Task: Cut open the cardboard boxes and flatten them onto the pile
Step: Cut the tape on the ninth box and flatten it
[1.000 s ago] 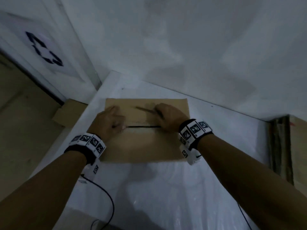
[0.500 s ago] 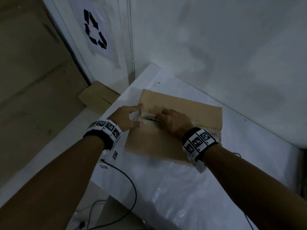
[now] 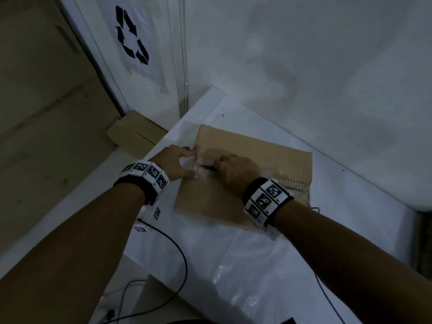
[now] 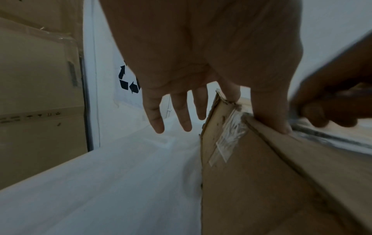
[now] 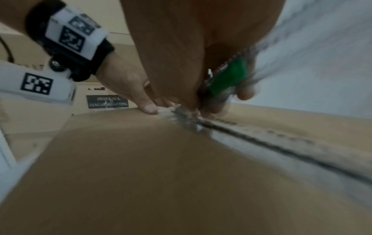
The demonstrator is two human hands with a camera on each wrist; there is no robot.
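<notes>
Head view, from the left edge inward: tall brown cartons (image 3: 42, 94) fill the upper left, their tops cut off by the frame, and a flattened piece of cardboard (image 3: 133, 134) lies low beside them, half hidden behind the white table (image 3: 245, 272). A recycling sign (image 3: 132, 35) hangs on the white wall above it. A black cable (image 3: 177, 249) trails off the table's near left edge. At the frame's centre the cardboard box (image 3: 254, 148) lies on the table near the corner of the white walls. The left hand (image 3: 174, 163) pinches the box's left end at the taped seam, thumb on top; in the left wrist view the other three fingers (image 4: 182, 114) hang straight and free beyond the box edge, beside crumpled clear tape (image 4: 229, 132). The right hand (image 3: 233, 170) is clamped on a green cutter (image 5: 227, 79), plain only in the right wrist view; its blade tip is blurred and hidden under the fingers at the dark slit (image 5: 281, 147) running along the seam. Both hands sit close together. At the right edge, something brown in the gap past the table is too dim to make out
</notes>
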